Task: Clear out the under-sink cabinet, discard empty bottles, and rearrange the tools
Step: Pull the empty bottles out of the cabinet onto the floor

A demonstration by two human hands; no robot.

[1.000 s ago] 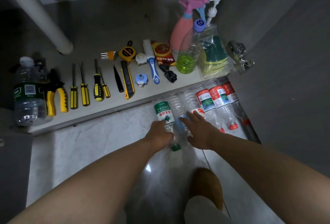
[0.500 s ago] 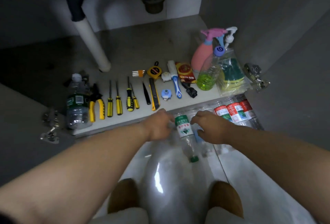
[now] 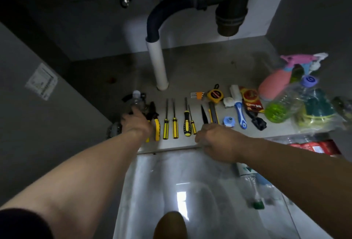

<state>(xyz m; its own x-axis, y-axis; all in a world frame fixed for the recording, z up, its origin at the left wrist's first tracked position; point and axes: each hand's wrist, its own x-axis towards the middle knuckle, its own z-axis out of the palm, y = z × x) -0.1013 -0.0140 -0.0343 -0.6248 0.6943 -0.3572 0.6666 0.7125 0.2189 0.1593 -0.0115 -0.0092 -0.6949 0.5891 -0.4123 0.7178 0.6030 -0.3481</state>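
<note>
While the left hand (image 3: 136,124) grips one bottle (image 3: 136,100), four screwdrivers (image 3: 179,122) lie aligned.

Domestic under-sink cabinet: black drain trap (image 3: 228,10) and white waste pipe (image 3: 158,63) descend to the cabinet floor (image 3: 200,63); grey side walls (image 3: 47,115); tiled room floor (image 3: 162,181) in front.
</note>
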